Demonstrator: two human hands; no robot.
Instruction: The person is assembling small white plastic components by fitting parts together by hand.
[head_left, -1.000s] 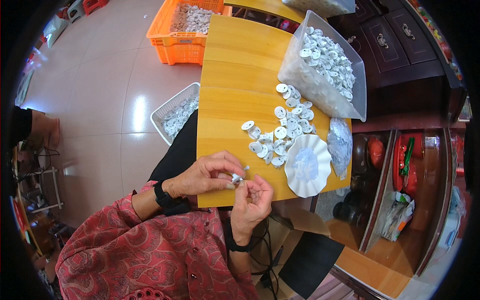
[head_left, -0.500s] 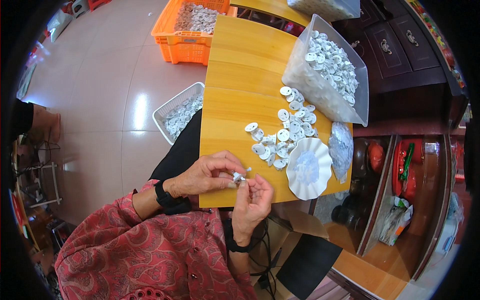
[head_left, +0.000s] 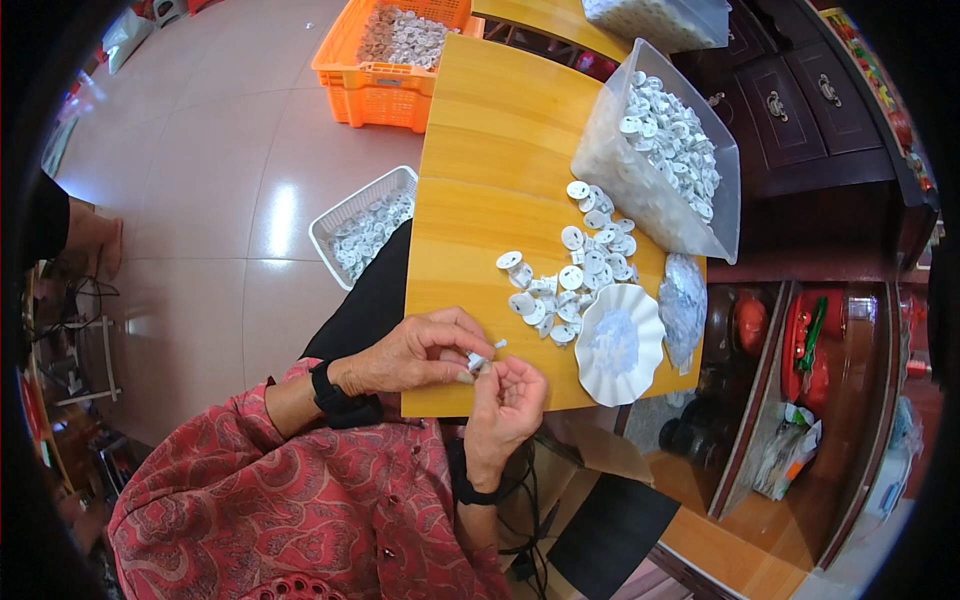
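Over the near edge of the yellow wooden table (head_left: pixel 480 130), my left hand (head_left: pixel 415 352) pinches a small white plastic part (head_left: pixel 477 361) between thumb and fingers. My right hand (head_left: pixel 508 398) meets it from the other side, thumb and fingertip pressed to the same part. A tiny pale piece (head_left: pixel 500 344) shows just beyond the fingertips. Farther off lies a loose pile of white round-headed plastic parts (head_left: pixel 595 265). Beside it stands a white wavy-rimmed dish (head_left: pixel 612 392) holding small pale pieces (head_left: pixel 614 340). The fingers partly hide the held part.
A translucent bin (head_left: pixel 615 185) full of white parts stands at the table's far right, near a clear plastic bag (head_left: pixel 681 310). On the floor are a white basket (head_left: pixel 318 236) and an orange crate (head_left: pixel 372 102), both with parts. A cardboard box (head_left: pixel 582 452) sits below right. Another person's leg (head_left: pixel 92 240) shows left.
The view has shifted slightly, so the table and its things appear a little farther right. Both hands stay together on the white part, with only small finger movement.
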